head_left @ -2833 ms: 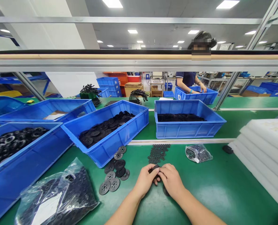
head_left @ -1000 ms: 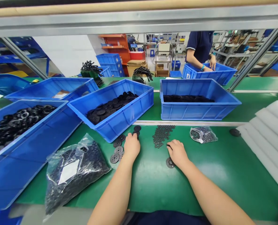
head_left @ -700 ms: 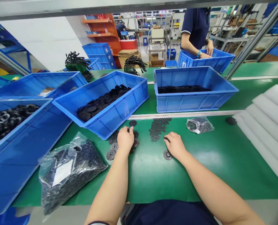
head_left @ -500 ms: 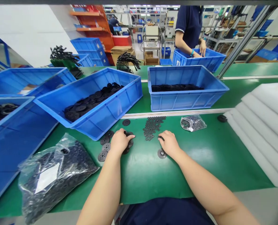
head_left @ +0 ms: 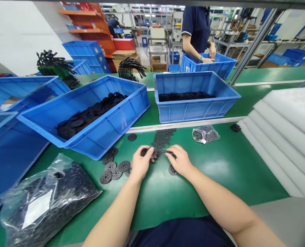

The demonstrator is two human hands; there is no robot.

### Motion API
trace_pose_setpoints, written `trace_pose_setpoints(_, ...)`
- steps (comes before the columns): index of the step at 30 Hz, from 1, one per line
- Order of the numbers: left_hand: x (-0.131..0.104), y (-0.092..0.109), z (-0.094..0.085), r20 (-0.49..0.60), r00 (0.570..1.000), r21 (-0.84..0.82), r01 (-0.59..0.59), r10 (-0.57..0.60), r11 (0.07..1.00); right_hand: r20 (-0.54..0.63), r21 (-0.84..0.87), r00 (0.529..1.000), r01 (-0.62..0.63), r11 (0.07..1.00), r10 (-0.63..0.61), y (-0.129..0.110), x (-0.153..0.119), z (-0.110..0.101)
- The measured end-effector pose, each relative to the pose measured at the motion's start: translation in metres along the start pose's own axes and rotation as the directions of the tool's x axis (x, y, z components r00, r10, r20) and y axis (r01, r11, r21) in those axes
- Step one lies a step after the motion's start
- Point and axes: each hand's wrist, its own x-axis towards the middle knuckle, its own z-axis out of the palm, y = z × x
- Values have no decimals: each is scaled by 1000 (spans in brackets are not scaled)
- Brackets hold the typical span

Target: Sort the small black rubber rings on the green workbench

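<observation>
My left hand [head_left: 140, 165] is closed on a black disc [head_left: 143, 152], raised a little off the green table. A second dark round edge shows by its fingertips, blurred. My right hand [head_left: 180, 160] pinches a small dark part [head_left: 169, 152], too small to name, just right of the left hand. Partly under the right hand lies a black disc [head_left: 172, 170] on the table. Beyond both hands spreads a patch of small black rings [head_left: 163, 138]. Several flat black discs with holes [head_left: 116, 173] lie left of my left hand, some overlapping.
Two blue bins [head_left: 90, 135] [head_left: 193, 111] with black discs stand behind. A large clear bag of black rings [head_left: 72, 192] lies left, a small bag [head_left: 206, 133] right. White foam sheets [head_left: 276, 137] are stacked at right. A person [head_left: 196, 34] reaches into another bin.
My left hand has lifted from the discs with a disc in it and moved right, towards my right hand. Discs it covered are now visible. The view has shifted slightly.
</observation>
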Motion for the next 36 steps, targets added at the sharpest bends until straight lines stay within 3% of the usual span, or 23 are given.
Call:
trace_pose_setpoints(3,-13,-1,16,271,955,-269,194,-119,943,-13,34,996,88,996,-87,-13,-4,3)
trace_pose_setpoints(6,-16,-5,19,354,922,-348,288,-160,892,22,-5,995,98,995,-97,-17,-6,7)
trace_pose_setpoints(10,-12,-10,17,365,921,-348,273,-138,897,13,-41,997,78,996,-78,-15,-6,9)
trace_pose_setpoints(14,-7,-8,14,357,928,-370,246,-108,896,45,59,997,52,997,-55,-11,-6,6)
trace_pose_setpoints(16,-1,-6,9,301,947,-401,228,-107,887,38,85,999,8,996,-11,-3,-5,4)
trace_pose_setpoints(19,14,-4,-8,106,988,-418,151,-117,896,17,-66,995,-102,993,103,19,0,1)
trace_pose_setpoints(22,33,-9,-30,-216,976,-223,-30,-20,974,33,-262,982,-170,950,185,36,6,-1)
trace_pose_setpoints(24,46,-13,-43,-367,914,108,-141,172,984,65,-327,977,-170,930,202,39,11,-2)
trace_pose_setpoints(25,52,-15,-47,-381,885,289,-162,269,943,88,-346,974,-165,924,207,38,14,-1)
trace_pose_setpoints(27,64,-17,-54,-320,867,569,-147,383,809,133,-385,965,-159,909,226,34,18,0)
trace_pose_setpoints(28,70,-17,-55,-268,882,659,-126,388,742,150,-407,960,-159,899,237,31,20,1)
trace_pose_setpoints(32,90,-13,-54,-97,972,867,-23,213,498,165,-463,947,-174,869,277,25,23,3)
trace_pose_setpoints(36,102,-3,-53,31,995,966,-53,91,253,171,-451,937,-201,870,306,25,20,1)
